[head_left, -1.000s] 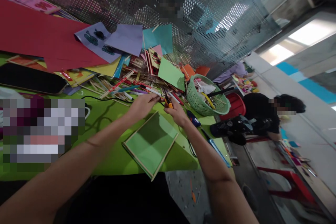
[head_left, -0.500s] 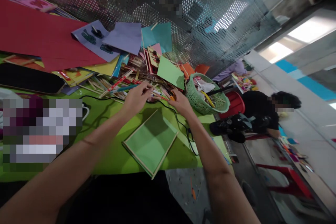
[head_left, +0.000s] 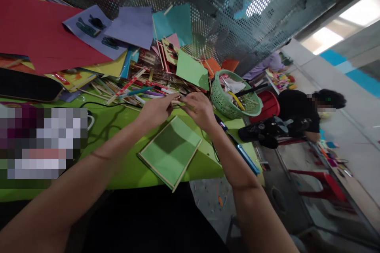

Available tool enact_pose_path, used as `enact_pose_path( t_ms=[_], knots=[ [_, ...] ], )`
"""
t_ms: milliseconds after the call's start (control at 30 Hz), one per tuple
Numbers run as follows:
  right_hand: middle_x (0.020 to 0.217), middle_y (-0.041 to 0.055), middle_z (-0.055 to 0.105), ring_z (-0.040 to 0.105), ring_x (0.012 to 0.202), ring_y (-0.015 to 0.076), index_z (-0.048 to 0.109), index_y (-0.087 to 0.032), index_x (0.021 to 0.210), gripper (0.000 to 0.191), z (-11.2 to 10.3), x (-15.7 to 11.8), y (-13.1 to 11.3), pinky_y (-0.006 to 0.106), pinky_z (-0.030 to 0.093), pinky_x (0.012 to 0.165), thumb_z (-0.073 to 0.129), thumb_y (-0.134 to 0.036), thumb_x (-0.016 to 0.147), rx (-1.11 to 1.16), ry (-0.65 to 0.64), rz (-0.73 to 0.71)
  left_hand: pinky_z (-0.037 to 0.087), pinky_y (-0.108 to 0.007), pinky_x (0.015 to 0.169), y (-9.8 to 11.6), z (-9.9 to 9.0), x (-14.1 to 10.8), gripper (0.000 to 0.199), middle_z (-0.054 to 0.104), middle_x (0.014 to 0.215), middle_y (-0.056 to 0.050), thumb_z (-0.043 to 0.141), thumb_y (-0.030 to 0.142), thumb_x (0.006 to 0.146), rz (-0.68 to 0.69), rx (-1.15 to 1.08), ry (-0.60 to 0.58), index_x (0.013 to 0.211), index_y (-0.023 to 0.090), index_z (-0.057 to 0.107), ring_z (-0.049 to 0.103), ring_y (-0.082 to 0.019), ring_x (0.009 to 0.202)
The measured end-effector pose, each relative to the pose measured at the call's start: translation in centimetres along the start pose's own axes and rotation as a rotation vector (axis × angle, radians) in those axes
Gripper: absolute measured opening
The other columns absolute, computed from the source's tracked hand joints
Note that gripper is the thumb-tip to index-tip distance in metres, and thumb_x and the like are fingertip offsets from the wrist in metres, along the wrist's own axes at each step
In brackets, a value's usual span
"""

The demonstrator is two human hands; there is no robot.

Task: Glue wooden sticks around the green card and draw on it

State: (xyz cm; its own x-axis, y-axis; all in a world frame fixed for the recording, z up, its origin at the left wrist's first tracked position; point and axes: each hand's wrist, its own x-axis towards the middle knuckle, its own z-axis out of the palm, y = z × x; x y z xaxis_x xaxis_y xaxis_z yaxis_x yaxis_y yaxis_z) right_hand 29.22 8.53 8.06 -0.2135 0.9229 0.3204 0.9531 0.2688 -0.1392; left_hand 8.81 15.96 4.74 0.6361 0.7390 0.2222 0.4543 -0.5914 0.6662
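Note:
Close together, my left hand (head_left: 158, 108) and my right hand (head_left: 198, 110) meet above the green table, just in front of a pile of thin sticks (head_left: 135, 87). Fingers of both hands are pressed together at the tips around something too small to make out. Below them lies a light green card (head_left: 172, 150) with thin sticks along its edges, tilted on the table near the front edge. A thin black cable (head_left: 111, 104) runs behind my left hand.
A green basket (head_left: 217, 97) of odds and ends stands right of the pile. Coloured paper sheets (head_left: 50, 33) cover the back left. A blue tool (head_left: 246, 158) lies beside my right forearm. A person in black (head_left: 297, 106) sits at the right.
My hands have come together; my right hand's fingers have closed in toward my left. The blue tool by my right forearm shows more. The view has shifted slightly.

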Motion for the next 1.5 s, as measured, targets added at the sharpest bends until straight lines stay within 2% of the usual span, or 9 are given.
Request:
enact_pose_path(
  t_ms=[100, 200, 400, 567, 733, 867, 1200, 1367, 1500],
  knots=[
    [0.105, 0.0102, 0.070, 0.058, 0.105, 0.0280, 0.076, -0.024, 0.099, 0.022, 0.1, -1.3, -2.2, 0.042, 0.041, 0.096, 0.055, -0.027, 0.102, -0.042, -0.078, -0.001, 0.050, -0.031, 0.087, 0.7, 0.8, -0.3, 0.058, 0.078, 0.114, -0.008, 0.055, 0.016, 0.093, 0.103, -0.033, -0.080, 0.150, 0.025, 0.055, 0.072, -0.025, 0.101],
    [0.097, 0.0098, 0.070, 0.058, 0.099, 0.0272, 0.074, -0.022, 0.094, 0.025, 0.2, -2.7, -2.7, 0.040, 0.040, 0.092, 0.052, -0.027, 0.104, -0.107, -0.092, 0.038, 0.049, -0.030, 0.090, 1.3, 1.2, -0.4, 0.056, 0.077, 0.117, -0.006, 0.056, 0.012, 0.088, 0.130, -0.108, -0.142, 0.142, 0.025, 0.061, 0.072, -0.022, 0.101],
    [0.096, 0.0093, 0.071, 0.059, 0.098, 0.0287, 0.073, -0.023, 0.093, 0.021, -0.4, -6.7, -0.6, 0.041, 0.040, 0.087, 0.055, -0.026, 0.102, -0.128, 0.019, 0.244, 0.049, -0.033, 0.080, 1.1, 0.6, -0.3, 0.035, 0.077, 0.102, -0.009, 0.064, 0.028, 0.091, -0.047, 0.061, -0.126, 0.125, 0.021, 0.067, 0.071, -0.028, 0.092],
    [0.094, 0.0080, 0.073, 0.061, 0.092, 0.0274, 0.074, -0.023, 0.094, 0.017, 0.5, -9.4, 0.7, 0.040, 0.043, 0.085, 0.058, -0.027, 0.099, -0.005, 0.071, 0.359, 0.045, -0.031, 0.070, 0.6, 0.8, -0.3, 0.039, 0.078, 0.097, -0.009, 0.065, 0.038, 0.091, -0.120, 0.228, -0.273, 0.126, 0.022, 0.064, 0.070, -0.028, 0.084],
    [0.090, 0.0073, 0.074, 0.064, 0.089, 0.0260, 0.074, -0.023, 0.092, 0.016, 1.0, -10.2, 0.0, 0.039, 0.045, 0.083, 0.060, -0.024, 0.097, 0.103, 0.010, 0.345, 0.043, -0.030, 0.066, 0.0, 0.7, -0.1, 0.033, 0.078, 0.099, -0.008, 0.063, 0.035, 0.090, -0.098, 0.272, -0.265, 0.121, 0.025, 0.067, 0.068, -0.025, 0.079],
    [0.086, 0.0076, 0.073, 0.064, 0.086, 0.0256, 0.073, -0.022, 0.089, 0.013, 0.8, -11.0, -0.4, 0.038, 0.046, 0.080, 0.062, -0.023, 0.095, 0.124, -0.001, 0.366, 0.045, -0.030, 0.072, -0.4, 0.4, 0.3, 0.024, 0.078, 0.104, -0.007, 0.064, 0.031, 0.087, -0.116, 0.261, -0.272, 0.109, 0.025, 0.072, 0.069, -0.026, 0.085],
    [0.087, 0.0082, 0.073, 0.064, 0.084, 0.0258, 0.073, -0.022, 0.088, 0.013, 1.7, -11.6, -0.1, 0.038, 0.047, 0.078, 0.062, -0.020, 0.093, 0.092, -0.038, 0.385, 0.043, -0.031, 0.070, 0.2, 0.7, 0.4, 0.022, 0.078, 0.108, -0.006, 0.061, 0.032, 0.091, -0.139, 0.295, -0.308, 0.108, 0.025, 0.072, 0.068, -0.027, 0.089],
    [0.088, 0.0080, 0.074, 0.064, 0.086, 0.0257, 0.074, -0.022, 0.089, 0.014, 1.9, -11.6, -0.3, 0.038, 0.046, 0.079, 0.061, -0.020, 0.094, 0.062, -0.040, 0.381, 0.044, -0.031, 0.071, 0.6, 0.5, 0.4, 0.021, 0.077, 0.118, -0.005, 0.059, 0.032, 0.092, -0.148, 0.306, -0.329, 0.106, 0.024, 0.072, 0.069, -0.026, 0.089],
    [0.089, 0.0074, 0.074, 0.064, 0.087, 0.0244, 0.074, -0.022, 0.090, 0.012, 1.8, -11.5, -0.4, 0.036, 0.046, 0.080, 0.063, -0.020, 0.094, 0.071, -0.035, 0.390, 0.049, -0.033, 0.078, 1.1, 0.5, 0.2, 0.022, 0.077, 0.114, -0.008, 0.056, 0.034, 0.094, -0.054, 0.317, -0.287, 0.103, 0.021, 0.073, 0.069, -0.027, 0.095]
  ],
)
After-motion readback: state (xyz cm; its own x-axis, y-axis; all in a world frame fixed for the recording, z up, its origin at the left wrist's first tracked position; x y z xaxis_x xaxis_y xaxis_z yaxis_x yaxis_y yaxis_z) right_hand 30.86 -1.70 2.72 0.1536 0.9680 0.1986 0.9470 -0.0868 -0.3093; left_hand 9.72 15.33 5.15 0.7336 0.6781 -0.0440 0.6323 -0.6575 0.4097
